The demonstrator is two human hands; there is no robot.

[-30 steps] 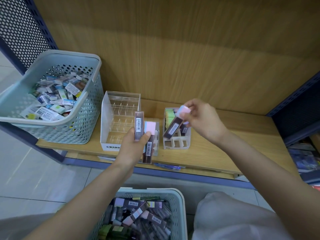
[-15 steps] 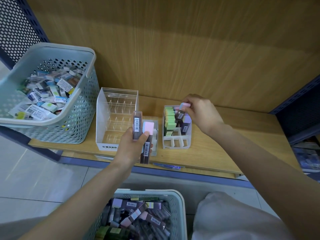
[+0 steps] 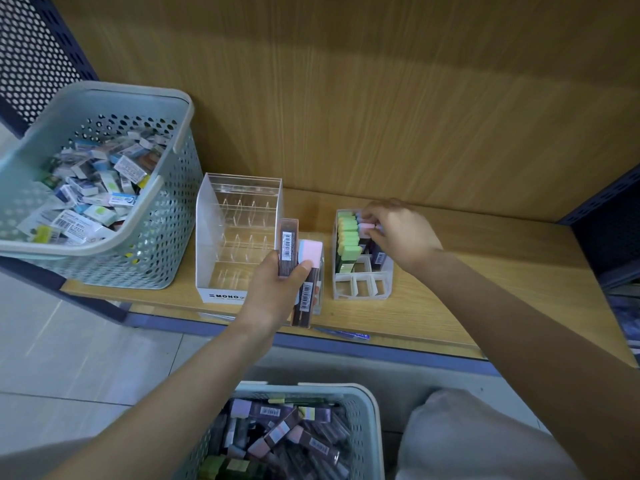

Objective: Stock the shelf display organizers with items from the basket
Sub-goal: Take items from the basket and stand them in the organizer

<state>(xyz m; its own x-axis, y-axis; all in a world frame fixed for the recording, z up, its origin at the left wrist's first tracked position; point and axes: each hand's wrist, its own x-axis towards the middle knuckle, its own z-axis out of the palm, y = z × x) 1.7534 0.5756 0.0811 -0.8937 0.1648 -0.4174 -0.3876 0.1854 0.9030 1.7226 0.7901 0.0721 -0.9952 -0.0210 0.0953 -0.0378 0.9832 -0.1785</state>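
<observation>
Item one, the white organizer (image 3: pixel 360 296): it stands on the wooden shelf (image 3: pixel 502 271), right of centre. Its left column holds a row of green-capped cases (image 3: pixel 348 233) standing upright. The front compartments show only their bare dividers.

Item two, the right hand (image 3: pixel 398 233): it reaches over the back of that organizer with curled fingers. The fingertips are closed on a pink-capped case (image 3: pixel 367 227) that sits upright in a slot just beside the green row.

Item three, the left hand (image 3: pixel 273 292): it is held above the shelf's front edge, wrapped round a pair of slim cases (image 3: pixel 294 265). One is dark with a barcode sticker, the other has a pink and pale blue cap, and the thumb lies across both.

Item four, the clear organizer (image 3: pixel 204 237): tiered, printed MONO on its front, it stands left of the white one, with the left hand partly in front of it.

Item five, the floor basket (image 3: pixel 325 388): pale and perforated, it sits below the shelf near the person's knee and is heaped with dark cases of the same kind, capped in pink, lilac and green.

Item six, the shelf basket (image 3: pixel 166 230): at the far left end of the shelf, it is filled with small boxed erasers lying jumbled.
</observation>
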